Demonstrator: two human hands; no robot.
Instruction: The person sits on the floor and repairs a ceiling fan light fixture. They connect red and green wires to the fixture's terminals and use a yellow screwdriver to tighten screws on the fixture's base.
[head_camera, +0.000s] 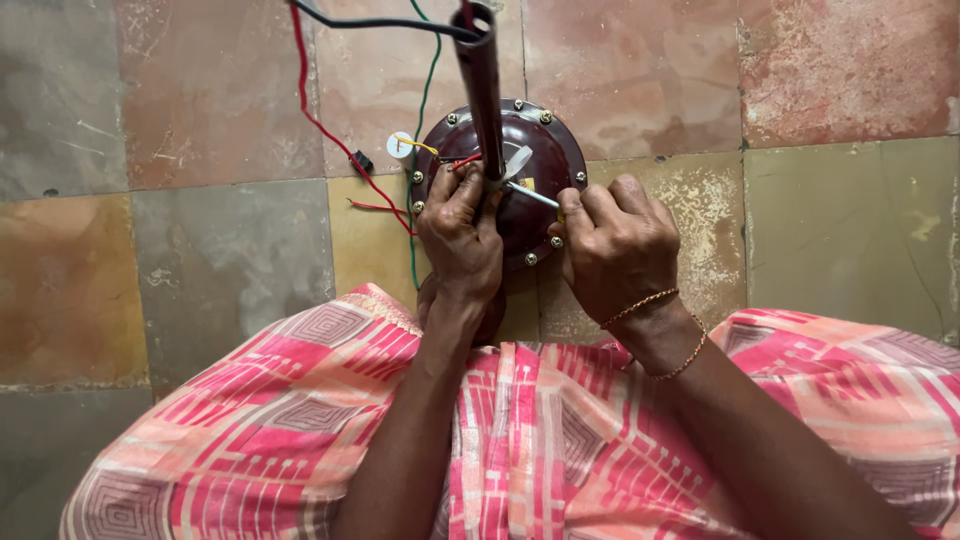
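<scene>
Motor housing (535, 160) gripped; left hand (462, 235), right hand (615, 245).

Head camera looks steeply down, close; single view

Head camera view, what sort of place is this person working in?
Probably an informal floor-level repair or assembly spot, perhaps at home. The person works over a worn, stained stone-tile floor, both hands on a round dark maroon metal motor housing with a rod, while loose red wire and green wire trail across the tiles.
</scene>
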